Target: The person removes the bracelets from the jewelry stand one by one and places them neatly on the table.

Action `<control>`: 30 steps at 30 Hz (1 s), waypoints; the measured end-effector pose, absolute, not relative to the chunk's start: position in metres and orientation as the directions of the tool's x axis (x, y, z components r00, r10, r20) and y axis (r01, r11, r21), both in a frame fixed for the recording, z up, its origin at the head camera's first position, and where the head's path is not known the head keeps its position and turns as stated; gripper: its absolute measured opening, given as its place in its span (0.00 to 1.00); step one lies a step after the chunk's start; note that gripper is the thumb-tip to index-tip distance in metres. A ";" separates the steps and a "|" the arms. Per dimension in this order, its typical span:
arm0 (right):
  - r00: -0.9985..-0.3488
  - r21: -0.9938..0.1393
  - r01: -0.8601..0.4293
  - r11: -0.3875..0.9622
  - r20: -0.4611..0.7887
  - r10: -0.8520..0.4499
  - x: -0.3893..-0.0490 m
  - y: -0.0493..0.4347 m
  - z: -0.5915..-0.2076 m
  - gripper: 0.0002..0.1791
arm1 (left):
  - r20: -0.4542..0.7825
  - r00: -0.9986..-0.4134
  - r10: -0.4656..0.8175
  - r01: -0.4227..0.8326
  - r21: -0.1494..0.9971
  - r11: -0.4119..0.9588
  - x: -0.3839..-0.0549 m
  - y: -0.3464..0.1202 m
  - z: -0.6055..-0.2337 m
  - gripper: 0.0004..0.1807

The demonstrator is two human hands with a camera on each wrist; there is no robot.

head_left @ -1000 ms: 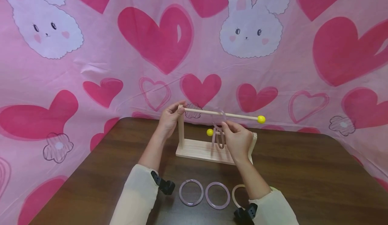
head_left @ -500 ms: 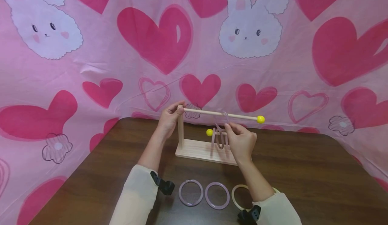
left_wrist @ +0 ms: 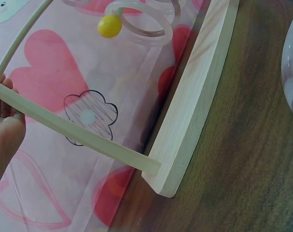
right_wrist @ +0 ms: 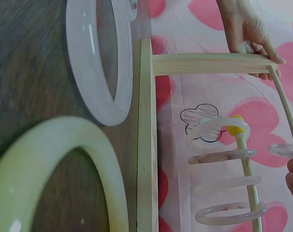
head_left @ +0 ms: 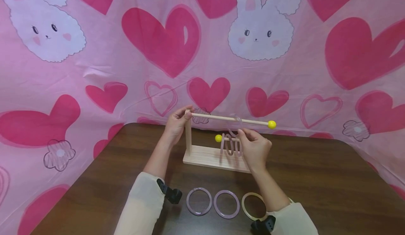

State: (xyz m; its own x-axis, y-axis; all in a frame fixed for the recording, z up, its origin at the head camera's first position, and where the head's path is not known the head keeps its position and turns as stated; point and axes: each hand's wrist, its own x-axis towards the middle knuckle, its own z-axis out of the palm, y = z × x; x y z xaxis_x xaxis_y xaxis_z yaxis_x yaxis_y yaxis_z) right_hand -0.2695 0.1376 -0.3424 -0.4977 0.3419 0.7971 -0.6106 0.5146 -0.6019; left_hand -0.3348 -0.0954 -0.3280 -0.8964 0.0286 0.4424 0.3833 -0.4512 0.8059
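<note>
A wooden bangle stand [head_left: 215, 159] has an upper rod [head_left: 218, 116] with a yellow ball at its right end. My left hand [head_left: 177, 126] grips the top of its left post, thumb in front. With thumb and fingers, my right hand [head_left: 255, 150] pinches a pale translucent bangle [head_left: 238, 119] that hangs around the upper rod. Below it, several bangles hang on the lower rod [right_wrist: 249, 176], among them a brownish bangle [right_wrist: 221, 156]. My right hand hides the stand's right post in the head view.
In a row on the dark wooden table [head_left: 316, 178], in front of the stand, lie a greyish bangle [head_left: 188, 207], a lilac bangle [head_left: 216, 209] and a yellowish bangle [head_left: 244, 208]. A pink heart-patterned cloth [head_left: 215, 66] hangs behind the table.
My right hand has slid the pale bangle rightward along the upper rod, toward the yellow ball. More bangles on the lower rod show now. My left hand has stayed on the post.
</note>
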 end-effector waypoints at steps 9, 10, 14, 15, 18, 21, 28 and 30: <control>-0.492 -0.612 -0.607 0.507 0.790 0.365 -0.269 0.143 -0.341 0.05 | 0.434 -0.901 0.020 0.379 0.807 -0.453 -0.334 -0.095 -0.327 0.22; -0.490 -0.611 -0.603 0.513 0.791 0.366 -0.269 0.143 -0.341 0.04 | 0.434 -0.900 0.021 0.378 0.806 -0.455 -0.334 -0.095 -0.327 0.22; -0.484 -0.609 -0.599 0.519 0.792 0.371 -0.268 0.146 -0.340 0.04 | 0.425 -0.905 0.018 0.375 0.816 -0.440 -0.334 -0.095 -0.327 0.21; -0.486 -0.613 -0.599 0.516 0.790 0.375 -0.268 0.146 -0.340 0.04 | 0.423 -0.906 0.019 0.373 0.818 -0.439 -0.334 -0.095 -0.327 0.21; -0.486 -0.620 -0.595 0.511 0.784 0.385 -0.269 0.147 -0.341 0.04 | 0.419 -0.908 0.021 0.368 0.818 -0.442 -0.334 -0.095 -0.326 0.21; -0.486 -0.625 -0.591 0.509 0.780 0.394 -0.270 0.148 -0.341 0.04 | 0.422 -0.906 0.024 0.365 0.811 -0.458 -0.334 -0.095 -0.326 0.21; -0.491 -0.634 -0.588 0.502 0.773 0.402 -0.269 0.151 -0.340 0.04 | 0.435 -0.900 0.026 0.373 0.799 -0.472 -0.334 -0.095 -0.327 0.20; -0.489 -0.632 -0.597 0.495 0.775 0.399 -0.268 0.152 -0.340 0.04 | 0.437 -0.899 0.027 0.375 0.800 -0.469 -0.334 -0.096 -0.327 0.20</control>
